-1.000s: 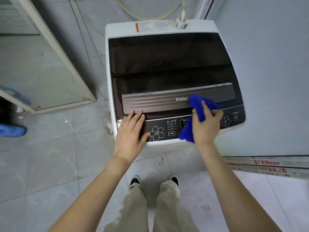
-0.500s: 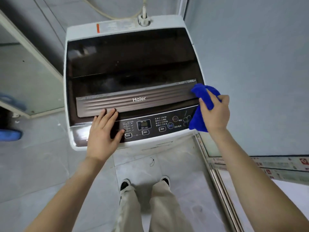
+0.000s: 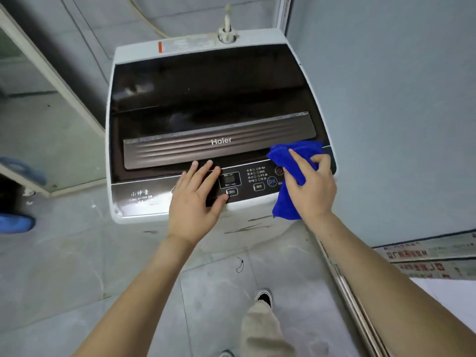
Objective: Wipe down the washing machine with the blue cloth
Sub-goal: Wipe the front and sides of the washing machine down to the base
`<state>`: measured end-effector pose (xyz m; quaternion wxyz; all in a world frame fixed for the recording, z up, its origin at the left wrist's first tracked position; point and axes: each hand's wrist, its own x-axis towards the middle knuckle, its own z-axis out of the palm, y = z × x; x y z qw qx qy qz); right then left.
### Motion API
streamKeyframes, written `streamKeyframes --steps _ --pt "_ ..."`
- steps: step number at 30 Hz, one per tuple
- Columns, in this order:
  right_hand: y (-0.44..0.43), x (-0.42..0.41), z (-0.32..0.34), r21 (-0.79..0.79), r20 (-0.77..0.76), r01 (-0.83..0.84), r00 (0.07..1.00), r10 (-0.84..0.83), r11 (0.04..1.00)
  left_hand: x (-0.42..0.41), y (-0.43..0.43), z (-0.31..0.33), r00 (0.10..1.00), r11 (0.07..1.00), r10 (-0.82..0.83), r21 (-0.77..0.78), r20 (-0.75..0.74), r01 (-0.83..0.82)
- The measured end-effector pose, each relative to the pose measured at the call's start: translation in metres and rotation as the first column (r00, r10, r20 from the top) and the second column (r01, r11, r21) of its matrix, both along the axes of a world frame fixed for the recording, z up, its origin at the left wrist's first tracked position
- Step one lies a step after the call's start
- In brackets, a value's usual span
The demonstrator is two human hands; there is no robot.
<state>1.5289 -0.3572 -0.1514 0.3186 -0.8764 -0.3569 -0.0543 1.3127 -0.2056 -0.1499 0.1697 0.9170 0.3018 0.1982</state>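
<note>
your right hand (image 3: 313, 186), gripping the cloth (image 3: 291, 176), has slid back onto the washer (image 3: 195, 99) panel's right end; left hand (image 3: 195, 199) stays flat, spread.

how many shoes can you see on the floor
2: one black shoe beneath the trouser leg, and just the tip of another shoe at the bottom edge, mostly cut off.

We are looking down at a grey marbled tile floor (image 3: 64, 266) catching soft, even light. A plain pale wall (image 3: 399, 112) is filling the right side. At far left a pale-framed panel (image 3: 46, 73) is leaning across the floor, and a metal door track (image 3: 355, 305) is running along near right.
</note>
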Motion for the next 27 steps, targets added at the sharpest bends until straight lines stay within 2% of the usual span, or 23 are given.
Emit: streamKeyframes --steps 3,7,11,15,19,23,27 --pt "0.001 -0.002 -0.006 0.02 0.026 0.034 0.999 -0.035 0.999 0.002 -0.001 -0.008 0.999 0.999 -0.013 0.03 0.034 0.012" --pt "-0.001 -0.005 -0.001 0.031 -0.022 0.033 0.999 -0.032 0.999 0.002 -0.009 -0.015 0.999 0.996 -0.001 0.086 0.054 -0.003" --pt "-0.009 -0.003 -0.003 0.068 0.014 -0.049 0.999 0.049 0.996 0.004 -0.022 -0.031 0.988 0.964 -0.128 0.244 0.091 0.102" --pt "-0.02 0.007 -0.023 0.184 0.109 -0.106 0.99 0.086 0.977 0.008 -0.026 -0.057 0.963 0.889 -0.191 0.449 0.192 0.087" --pt "-0.019 0.016 -0.04 0.345 0.163 -0.151 0.982 0.1 0.926 0.014 -0.024 -0.08 0.896 0.78 -0.284 0.626 0.342 0.008" --pt "-0.025 0.022 -0.063 0.504 0.247 -0.204 0.965 0.087 0.839 0.015 -0.017 -0.091 0.845 0.676 -0.344 0.733 0.409 -0.08" --pt "-0.032 0.026 -0.098 0.584 0.419 -0.235 0.907 -0.041 0.777 0.016 -0.015 -0.107 0.82 0.601 -0.335 0.776 0.464 -0.193"
